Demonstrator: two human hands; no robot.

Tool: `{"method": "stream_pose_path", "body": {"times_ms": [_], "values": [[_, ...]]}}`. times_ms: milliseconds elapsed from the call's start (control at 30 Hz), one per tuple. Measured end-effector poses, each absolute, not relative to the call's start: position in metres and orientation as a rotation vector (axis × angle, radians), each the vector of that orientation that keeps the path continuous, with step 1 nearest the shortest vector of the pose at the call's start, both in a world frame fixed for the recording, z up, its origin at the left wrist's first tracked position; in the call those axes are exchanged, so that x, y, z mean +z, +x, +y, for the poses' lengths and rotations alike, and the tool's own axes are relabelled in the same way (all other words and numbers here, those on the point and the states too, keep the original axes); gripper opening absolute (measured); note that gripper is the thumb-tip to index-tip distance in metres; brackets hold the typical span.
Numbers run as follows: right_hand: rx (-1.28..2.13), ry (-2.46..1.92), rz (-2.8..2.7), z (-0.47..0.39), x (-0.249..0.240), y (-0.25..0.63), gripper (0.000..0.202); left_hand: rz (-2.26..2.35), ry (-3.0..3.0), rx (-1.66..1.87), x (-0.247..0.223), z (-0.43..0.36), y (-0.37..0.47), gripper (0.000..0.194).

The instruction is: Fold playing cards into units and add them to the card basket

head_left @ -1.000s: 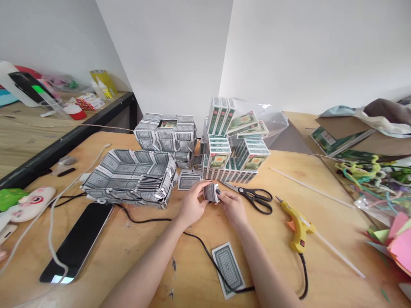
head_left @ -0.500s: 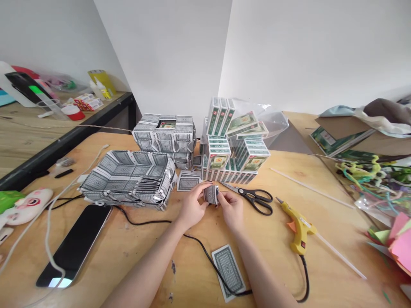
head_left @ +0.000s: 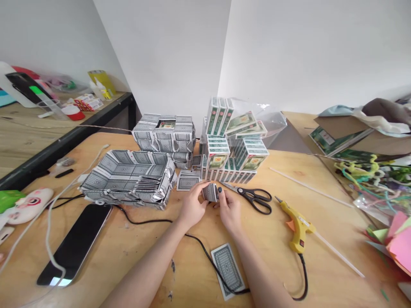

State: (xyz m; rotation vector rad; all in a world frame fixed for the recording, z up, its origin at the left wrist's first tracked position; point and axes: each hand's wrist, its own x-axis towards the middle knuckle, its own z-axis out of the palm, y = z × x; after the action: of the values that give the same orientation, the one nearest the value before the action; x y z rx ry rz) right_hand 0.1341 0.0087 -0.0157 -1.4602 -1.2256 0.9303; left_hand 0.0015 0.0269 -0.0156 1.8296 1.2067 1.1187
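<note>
One small grey-and-white patterned, bent paper card (head_left: 209,192) is held between the fingertips of the left hand (head_left: 191,208) and the right hand (head_left: 230,210), both equally near, its long axis being not surely told, while black-handled metal scissors (head_left: 247,193) are seen beside the right one.

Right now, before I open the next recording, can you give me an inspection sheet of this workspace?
Surface: wooden table, dark marks near the front.
Things handled: folded card piece; open card-built tray to its left, stacked small boxes beyond.
Clutter: scissors, yellow glue gun and phone lie loose.
Hands: left hand and right hand together hold the folded card piece.
Cables: black cable crosses a loose card; white cable crosses the phone.
Surroundings: side table at left, cardboard box at right, pale walls behind.
</note>
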Motion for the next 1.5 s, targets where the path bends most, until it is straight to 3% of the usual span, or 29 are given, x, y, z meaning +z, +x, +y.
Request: {"method": "stream_pose_path", "body": {"times_ms": [567,1033,1133,1300,1500], "values": [[1.02,-1.285,-1.401,0.008,-0.019,0.133,0.024,1.271,1.884,1.112,-0.013,0.028,-0.001,0.06],[1.297,-1.135,-1.128,0.013,-0.017,0.137,0.018,1.172,1.801,1.054,-0.009,0.027,-0.002,0.057],[1.335,-1.096,-1.037,0.016,-0.016,0.138,0.024,1.083,1.593,1.122,-0.005,0.026,0.004,0.052],[1.433,-1.093,-1.087,0.012,-0.015,0.135,0.026,1.324,1.501,1.074,-0.009,0.026,0.008,0.018],[1.462,-1.056,-1.288,0.008,-0.016,0.131,0.023,1.646,1.698,0.991,-0.009,0.024,0.005,0.028]]}}
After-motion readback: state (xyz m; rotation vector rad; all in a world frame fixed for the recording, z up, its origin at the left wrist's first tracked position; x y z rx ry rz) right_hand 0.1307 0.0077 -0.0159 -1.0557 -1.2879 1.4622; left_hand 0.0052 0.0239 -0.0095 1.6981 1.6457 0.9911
